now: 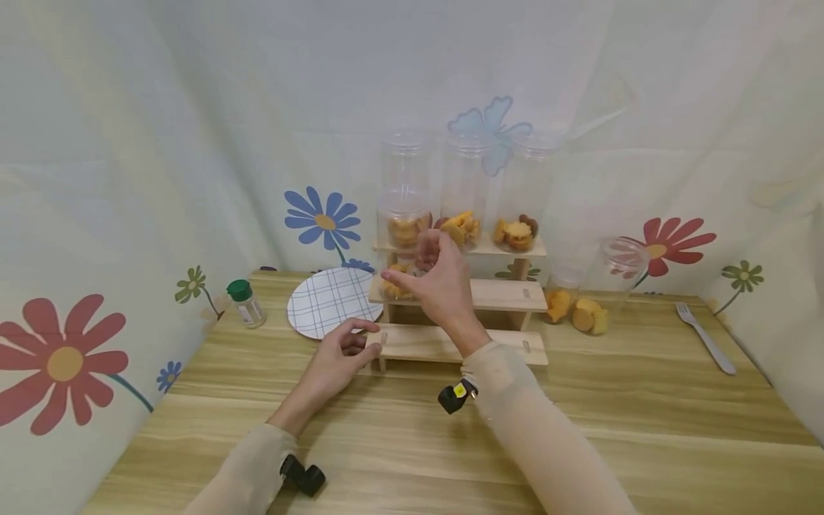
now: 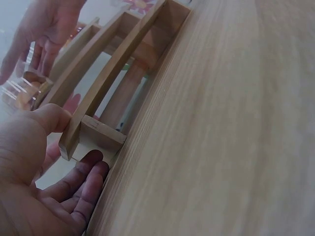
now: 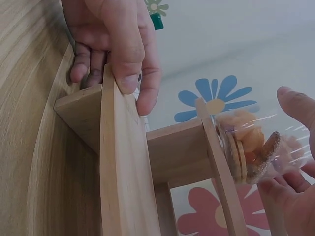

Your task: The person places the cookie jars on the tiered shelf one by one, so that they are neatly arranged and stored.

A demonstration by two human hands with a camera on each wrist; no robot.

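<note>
My left hand (image 1: 335,355) grips the left end of the lowest board (image 1: 438,345) of a three-tier wooden stand, thumb on its front and fingers behind, as the left wrist view also shows. A clear jar of cookies (image 3: 241,145) stands at the left end of the middle board (image 1: 498,295). Around this jar is my right hand (image 1: 447,290), its thumb spread clear of the wall and its fingers bent close to the far side. Whether those fingers touch the jar, I cannot tell.
Three tall cookie jars (image 1: 517,232) line the top tier. Right of the stand are two more jars (image 1: 589,318) and a fork (image 1: 707,340). A checked plate (image 1: 331,300) and a green-capped shaker (image 1: 247,306) lie to the left. Patterned cloth hangs behind.
</note>
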